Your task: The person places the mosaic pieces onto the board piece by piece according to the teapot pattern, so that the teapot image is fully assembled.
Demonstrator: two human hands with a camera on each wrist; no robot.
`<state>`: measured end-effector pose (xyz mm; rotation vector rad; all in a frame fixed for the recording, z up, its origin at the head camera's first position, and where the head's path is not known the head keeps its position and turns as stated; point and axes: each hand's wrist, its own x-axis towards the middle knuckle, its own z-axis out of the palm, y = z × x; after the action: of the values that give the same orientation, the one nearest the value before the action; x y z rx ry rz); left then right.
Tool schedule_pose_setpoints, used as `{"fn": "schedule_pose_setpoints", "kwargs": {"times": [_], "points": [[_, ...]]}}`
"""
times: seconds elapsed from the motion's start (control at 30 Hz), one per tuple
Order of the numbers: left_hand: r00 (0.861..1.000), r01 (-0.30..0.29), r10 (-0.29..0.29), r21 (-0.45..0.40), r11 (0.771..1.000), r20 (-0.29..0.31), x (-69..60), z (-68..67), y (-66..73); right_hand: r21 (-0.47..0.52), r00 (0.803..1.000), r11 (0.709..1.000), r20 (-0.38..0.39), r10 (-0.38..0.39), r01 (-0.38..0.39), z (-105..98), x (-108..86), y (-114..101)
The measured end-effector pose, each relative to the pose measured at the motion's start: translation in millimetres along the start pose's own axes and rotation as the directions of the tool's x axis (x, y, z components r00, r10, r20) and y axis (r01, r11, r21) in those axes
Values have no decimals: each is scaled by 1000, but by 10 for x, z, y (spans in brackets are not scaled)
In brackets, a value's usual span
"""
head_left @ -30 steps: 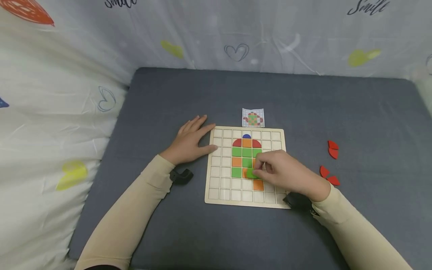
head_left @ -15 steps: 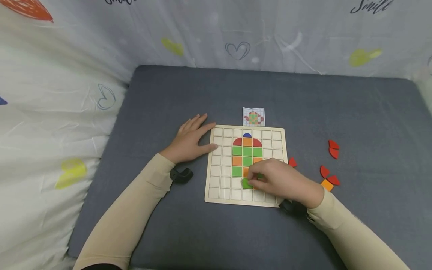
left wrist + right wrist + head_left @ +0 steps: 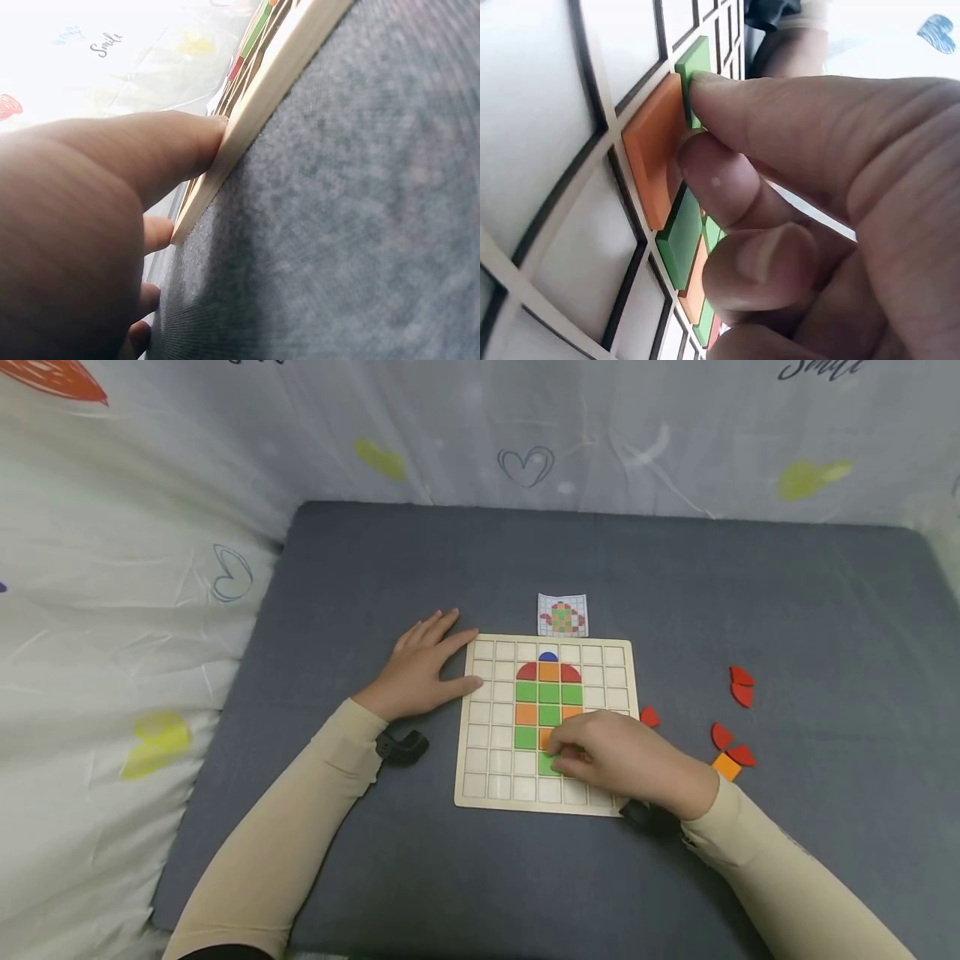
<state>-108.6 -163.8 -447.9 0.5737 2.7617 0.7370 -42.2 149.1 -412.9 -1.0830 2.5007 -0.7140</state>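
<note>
A wooden grid board lies on the table, with green, orange, red and blue pieces set in its middle cells. My left hand rests at its left side, fingers spread; in the left wrist view the thumb touches the board's edge. My right hand is over the lower right of the board, fingers curled. Its thumb and index finger pinch a green square tile at a lower cell. In the right wrist view that green tile lies beside an orange square tile. The hand covers some cells.
A small printed pattern card lies just behind the board. To the right are several red quarter-round pieces and an orange square tile. One red piece lies by the board's right edge. A curtain hangs behind the table.
My right hand has moved down and slightly left with the green tile, which has come down into a lower cell. The left hand has stayed at the board's side.
</note>
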Motion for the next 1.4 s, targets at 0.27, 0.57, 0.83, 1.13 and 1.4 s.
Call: {"fn": "schedule_pose_setpoints", "kwargs": {"times": [0.27,0.57,0.83,1.13,1.4], "points": [[1000,-5,5,14,1000,6,4,-11,-4,-3,999,999,9,40,-40,-52,-26,-3],[1000,3,-3,0,1000,8,-13,28,-2,-52,991,990,-23,129,-130,-256,-178,102],[1000,0,0,-1,1000,3,-11,16,-2,-10,966,967,-42,253,-254,-443,-500,283],[1000,-4,4,4,1000,-6,14,31,-27,-32,936,942,-133,326,-333,-541,-1020,578],[1000,-8,8,7,1000,-6,9,35,-24,-69,908,909,-117,403,-412,-503,-1351,734]]}}
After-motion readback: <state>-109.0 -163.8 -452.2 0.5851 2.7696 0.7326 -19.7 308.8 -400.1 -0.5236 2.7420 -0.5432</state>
